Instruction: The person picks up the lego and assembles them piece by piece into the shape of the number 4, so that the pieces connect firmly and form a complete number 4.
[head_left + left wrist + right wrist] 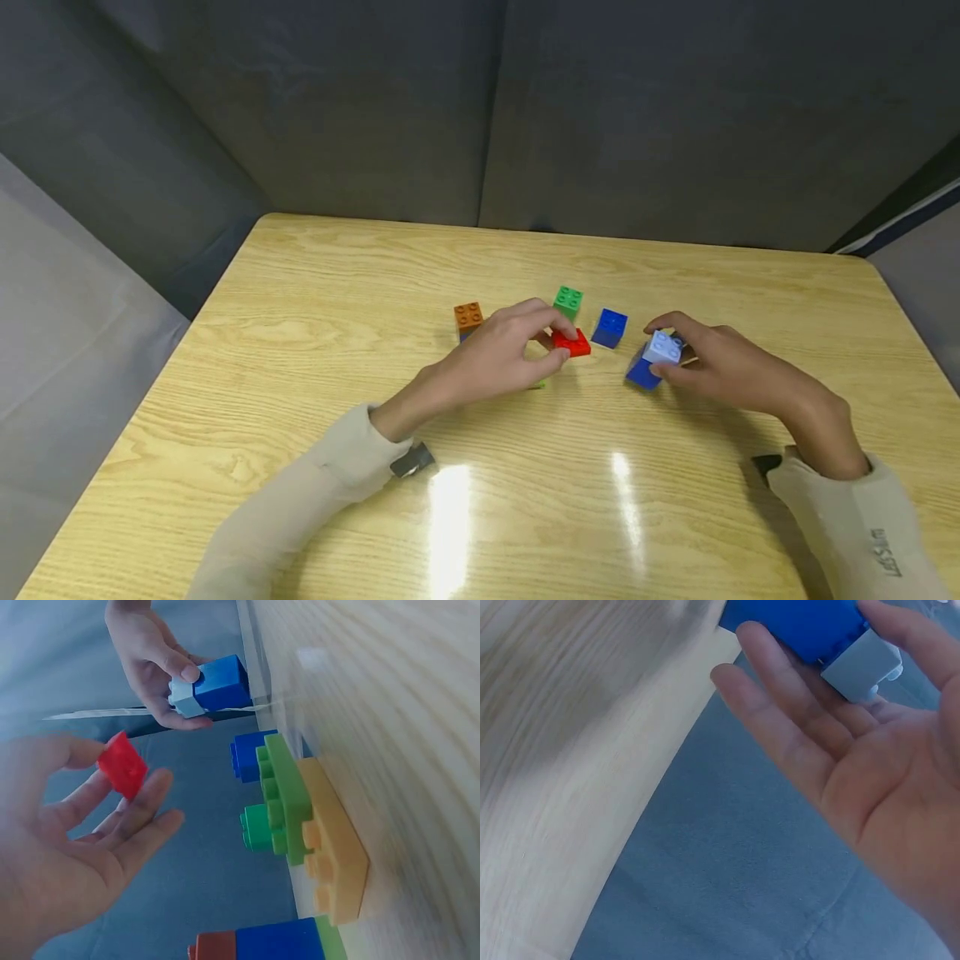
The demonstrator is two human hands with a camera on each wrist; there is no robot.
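Over the middle of the counter, a small red brick is up off the surface, pinched by the left hand; thumb and forefinger have it near the tips, the other fingers loosely bent and apart. To the right, a light blue brick caps a dark blue brick as one stack; the right hand grips this, thumb on one side and fingers on the other, two fingers reaching out loosely in the right wrist view; whether the stack's base touches the counter, cannot tell.

Between the two hands, a little farther back, one blue brick stands on its own; a green brick stands near it, just beyond the red one. Partly behind the left hand — an orange brick on top of a blue block, with a green piece below, cut by the frame edge in the left wrist view. Same view: a light green brick and a yellow-orange brick lie together, studs upward; whether joined, cannot tell.

Farther out: pale sleeves on both forearms, dark printing on the right one; white glare on the near part of the counter; dark grey cloth hangs behind the far edge.
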